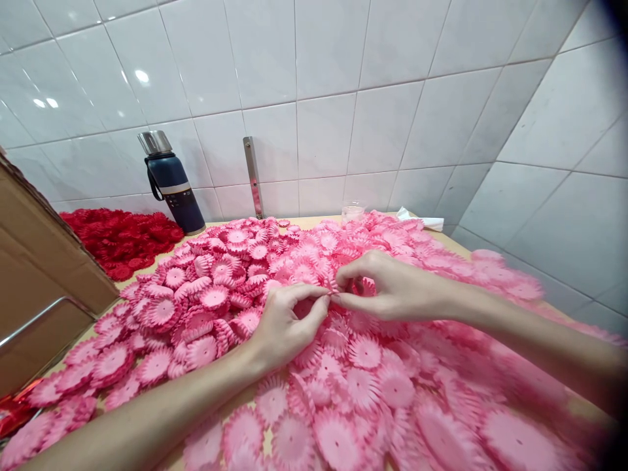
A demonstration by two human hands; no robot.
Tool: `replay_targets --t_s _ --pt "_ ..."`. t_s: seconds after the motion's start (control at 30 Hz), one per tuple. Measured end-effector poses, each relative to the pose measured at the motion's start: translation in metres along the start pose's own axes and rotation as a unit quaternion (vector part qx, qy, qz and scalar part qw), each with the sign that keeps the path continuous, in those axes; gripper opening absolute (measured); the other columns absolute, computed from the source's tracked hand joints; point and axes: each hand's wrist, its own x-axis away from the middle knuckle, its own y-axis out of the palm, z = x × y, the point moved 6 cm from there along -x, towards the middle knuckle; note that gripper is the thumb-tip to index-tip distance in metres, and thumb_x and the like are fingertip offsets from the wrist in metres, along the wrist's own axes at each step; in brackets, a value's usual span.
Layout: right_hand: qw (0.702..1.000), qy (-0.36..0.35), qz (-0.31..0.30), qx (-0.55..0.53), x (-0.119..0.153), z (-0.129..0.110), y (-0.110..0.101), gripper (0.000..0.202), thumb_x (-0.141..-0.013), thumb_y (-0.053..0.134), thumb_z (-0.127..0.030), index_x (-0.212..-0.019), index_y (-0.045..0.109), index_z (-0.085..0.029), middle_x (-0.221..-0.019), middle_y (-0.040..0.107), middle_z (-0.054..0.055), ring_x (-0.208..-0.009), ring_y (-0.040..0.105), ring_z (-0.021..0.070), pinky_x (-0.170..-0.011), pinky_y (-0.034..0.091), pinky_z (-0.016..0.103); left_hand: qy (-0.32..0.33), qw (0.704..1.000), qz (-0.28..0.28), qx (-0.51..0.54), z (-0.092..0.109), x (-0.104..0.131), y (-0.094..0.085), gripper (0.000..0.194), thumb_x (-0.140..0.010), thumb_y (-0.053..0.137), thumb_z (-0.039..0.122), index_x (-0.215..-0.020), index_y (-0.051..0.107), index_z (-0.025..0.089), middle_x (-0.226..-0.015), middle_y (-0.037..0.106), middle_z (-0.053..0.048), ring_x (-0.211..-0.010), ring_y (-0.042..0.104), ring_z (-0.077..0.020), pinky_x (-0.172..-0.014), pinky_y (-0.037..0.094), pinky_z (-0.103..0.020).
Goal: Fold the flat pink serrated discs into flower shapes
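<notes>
My left hand (288, 322) and my right hand (381, 286) meet over the middle of the pile, fingertips pinched close together. Between them is a small pink petal disc (331, 285), mostly hidden by the fingers. Under and around both hands spreads a deep heap of pink petal discs (214, 298) with pleated, scalloped edges; many show a tiny hole in the centre. Those on the left look darker at the rim and partly stacked, while the ones at the right (520, 441) are paler and blurred.
Red petal discs (122, 239) are heaped at the back left. A dark blue flask (177, 190) and a metal strip (252, 176) stand by the tiled wall. A clear cup (352, 210) and white paper (426, 222) lie behind the pile. Cardboard (44, 275) borders the left.
</notes>
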Motion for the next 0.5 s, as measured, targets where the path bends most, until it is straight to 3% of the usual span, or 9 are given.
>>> replay_targets --t_s 0.5 --pt "1.0 0.003 0.003 0.003 0.0008 0.0011 0.0008 0.025 -0.085 0.052 -0.031 -0.065 0.054 -0.016 -0.057 0.051 -0.002 -0.052 0.043 0.0087 -0.051 0.034 0.023 -0.003 1.0 -0.004 0.01 -0.0004 -0.0002 -0.0002 0.022 -0.084 0.055 0.011 -0.094 0.074 0.012 -0.083 0.075 -0.008 -0.067 0.065 -0.014 -0.067 0.051 -0.026"
